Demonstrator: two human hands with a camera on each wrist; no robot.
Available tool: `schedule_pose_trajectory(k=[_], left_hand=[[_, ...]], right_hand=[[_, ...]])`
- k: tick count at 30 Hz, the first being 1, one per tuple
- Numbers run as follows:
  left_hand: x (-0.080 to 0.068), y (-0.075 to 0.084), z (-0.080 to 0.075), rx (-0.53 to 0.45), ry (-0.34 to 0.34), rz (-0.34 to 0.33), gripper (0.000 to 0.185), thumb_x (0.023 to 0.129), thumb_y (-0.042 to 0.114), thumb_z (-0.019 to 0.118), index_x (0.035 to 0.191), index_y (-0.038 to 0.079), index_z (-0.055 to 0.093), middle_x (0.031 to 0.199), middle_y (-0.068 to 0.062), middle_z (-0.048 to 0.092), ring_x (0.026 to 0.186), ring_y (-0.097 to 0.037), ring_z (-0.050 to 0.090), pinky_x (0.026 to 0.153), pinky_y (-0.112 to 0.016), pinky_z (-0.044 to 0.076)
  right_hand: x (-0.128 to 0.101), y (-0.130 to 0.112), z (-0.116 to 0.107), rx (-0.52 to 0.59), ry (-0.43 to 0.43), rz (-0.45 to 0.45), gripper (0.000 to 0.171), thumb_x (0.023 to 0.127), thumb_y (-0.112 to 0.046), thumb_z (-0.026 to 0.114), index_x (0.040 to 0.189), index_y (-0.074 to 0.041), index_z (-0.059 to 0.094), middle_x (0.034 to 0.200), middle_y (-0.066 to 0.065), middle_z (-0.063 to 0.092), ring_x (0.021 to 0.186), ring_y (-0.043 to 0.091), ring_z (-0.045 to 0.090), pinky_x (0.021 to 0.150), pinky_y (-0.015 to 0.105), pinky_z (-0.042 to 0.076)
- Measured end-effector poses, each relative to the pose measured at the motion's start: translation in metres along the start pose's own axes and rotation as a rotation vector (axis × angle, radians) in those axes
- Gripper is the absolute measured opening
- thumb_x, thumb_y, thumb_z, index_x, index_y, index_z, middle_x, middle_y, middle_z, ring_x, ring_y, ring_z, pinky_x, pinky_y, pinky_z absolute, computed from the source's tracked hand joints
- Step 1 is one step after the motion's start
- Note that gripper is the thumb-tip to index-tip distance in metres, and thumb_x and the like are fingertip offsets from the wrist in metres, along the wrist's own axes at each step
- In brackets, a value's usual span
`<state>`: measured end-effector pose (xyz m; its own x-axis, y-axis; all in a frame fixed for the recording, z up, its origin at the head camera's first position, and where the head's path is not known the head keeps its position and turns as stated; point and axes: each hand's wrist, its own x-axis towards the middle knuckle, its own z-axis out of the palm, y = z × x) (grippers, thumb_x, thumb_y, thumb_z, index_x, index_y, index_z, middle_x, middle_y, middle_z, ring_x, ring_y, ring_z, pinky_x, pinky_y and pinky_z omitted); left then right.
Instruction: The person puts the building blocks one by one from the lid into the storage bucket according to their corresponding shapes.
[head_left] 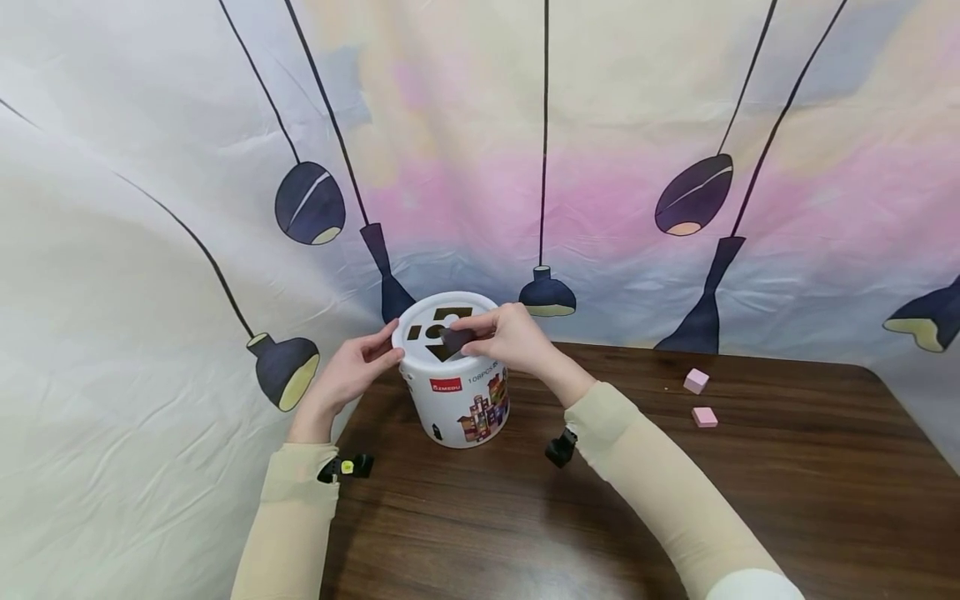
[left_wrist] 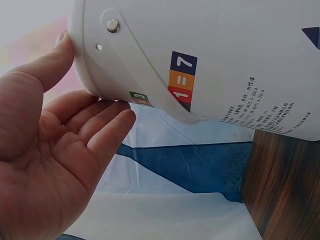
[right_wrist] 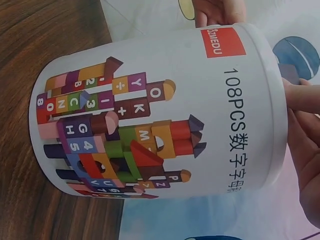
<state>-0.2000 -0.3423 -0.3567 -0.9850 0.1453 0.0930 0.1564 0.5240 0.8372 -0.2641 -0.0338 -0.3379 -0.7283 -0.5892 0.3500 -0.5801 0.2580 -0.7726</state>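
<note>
A white lidded bucket (head_left: 450,408) of toy blocks, printed with colourful block pictures, stands upright on the table. Its round lid (head_left: 414,353) has several shaped cutouts. My left hand (head_left: 350,372) touches the lid's left rim with thumb and fingertips. In the left wrist view, that hand (left_wrist: 60,130) has loosely extended fingers at the rim and its palm away from the bucket. My right hand (head_left: 510,337) pinches a small dark block (head_left: 456,341) over the lid, close above the triangular cutout. The right wrist view shows the block (right_wrist: 288,72) partly hidden behind fingers.
Two small pink blocks, one farther back (head_left: 696,381) and one nearer (head_left: 704,417), lie on the dark wooden table (head_left: 600,517) to the right. A cloth (head_left: 465,167) printed with hanging lamps rises behind the table and along its left. The bucket's white handle (left_wrist: 150,75) hangs against its side.
</note>
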Motion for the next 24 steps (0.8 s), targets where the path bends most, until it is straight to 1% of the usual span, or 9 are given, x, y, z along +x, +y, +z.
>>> schedule_pose_trajectory(k=[3,5,11,14,16,20,22,24], left_hand=[[0.000,-0.001,0.000,0.005,0.001,-0.003,0.069,0.108,0.034,0.068,0.166,0.010,0.038,0.170,-0.004,0.038,0.151,-0.028,0.044,0.117,-0.047,0.042],[0.000,-0.001,0.000,0.008,0.000,-0.004,0.069,0.108,0.034,0.068,0.166,0.011,0.038,0.169,-0.004,0.038,0.151,-0.029,0.044,0.117,-0.048,0.042],[0.000,-0.002,-0.001,0.012,-0.001,0.001,0.069,0.108,0.034,0.068,0.166,0.011,0.038,0.170,-0.005,0.038,0.152,-0.029,0.043,0.118,-0.049,0.041],[-0.001,-0.002,-0.001,0.012,-0.003,0.000,0.069,0.108,0.034,0.068,0.166,0.011,0.038,0.170,-0.005,0.037,0.152,-0.029,0.043,0.118,-0.048,0.041],[-0.001,-0.002,-0.001,0.011,-0.002,-0.003,0.069,0.108,0.034,0.068,0.166,0.011,0.037,0.170,-0.005,0.037,0.152,-0.029,0.042,0.117,-0.047,0.041],[0.000,-0.002,-0.001,0.014,0.002,-0.004,0.070,0.108,0.035,0.067,0.166,0.010,0.037,0.170,-0.004,0.036,0.152,-0.029,0.043,0.117,-0.047,0.041],[0.000,-0.001,0.000,0.015,0.004,-0.002,0.069,0.108,0.034,0.068,0.166,0.010,0.038,0.170,-0.005,0.037,0.151,-0.029,0.043,0.117,-0.047,0.041],[0.000,0.000,0.001,0.014,0.000,0.000,0.069,0.108,0.034,0.067,0.166,0.010,0.038,0.170,-0.005,0.037,0.151,-0.029,0.043,0.117,-0.048,0.041]], right_hand=[[0.004,-0.001,0.002,-0.027,-0.031,-0.019,0.035,0.091,-0.012,0.088,0.125,-0.019,0.083,0.099,0.000,0.082,0.084,0.009,0.075,0.069,0.031,0.062],[0.006,-0.001,0.002,-0.044,-0.046,-0.023,0.035,0.092,-0.012,0.087,0.126,-0.020,0.083,0.102,0.001,0.082,0.084,0.010,0.074,0.069,0.030,0.062],[0.011,-0.003,-0.001,-0.084,-0.112,-0.026,0.037,0.093,-0.011,0.086,0.128,-0.019,0.082,0.107,0.002,0.080,0.093,0.009,0.077,0.075,0.026,0.062],[0.013,-0.005,-0.002,-0.106,-0.151,-0.048,0.035,0.094,-0.011,0.085,0.128,-0.018,0.082,0.108,0.003,0.079,0.095,0.009,0.076,0.076,0.025,0.062],[0.015,-0.005,-0.002,-0.143,-0.165,-0.076,0.032,0.096,-0.012,0.083,0.127,-0.019,0.082,0.111,0.003,0.079,0.096,0.008,0.075,0.075,0.024,0.061],[0.017,-0.006,0.002,-0.207,-0.161,-0.124,0.026,0.099,-0.014,0.080,0.124,-0.019,0.083,0.115,0.001,0.080,0.095,0.008,0.072,0.072,0.023,0.058],[0.017,-0.004,0.006,-0.225,-0.152,-0.124,0.024,0.100,-0.015,0.079,0.123,-0.020,0.084,0.109,0.001,0.082,0.088,0.008,0.071,0.070,0.023,0.056],[0.016,-0.003,0.008,-0.218,-0.139,-0.108,0.022,0.100,-0.015,0.079,0.121,-0.022,0.085,0.105,0.000,0.082,0.083,0.007,0.069,0.068,0.024,0.054]])
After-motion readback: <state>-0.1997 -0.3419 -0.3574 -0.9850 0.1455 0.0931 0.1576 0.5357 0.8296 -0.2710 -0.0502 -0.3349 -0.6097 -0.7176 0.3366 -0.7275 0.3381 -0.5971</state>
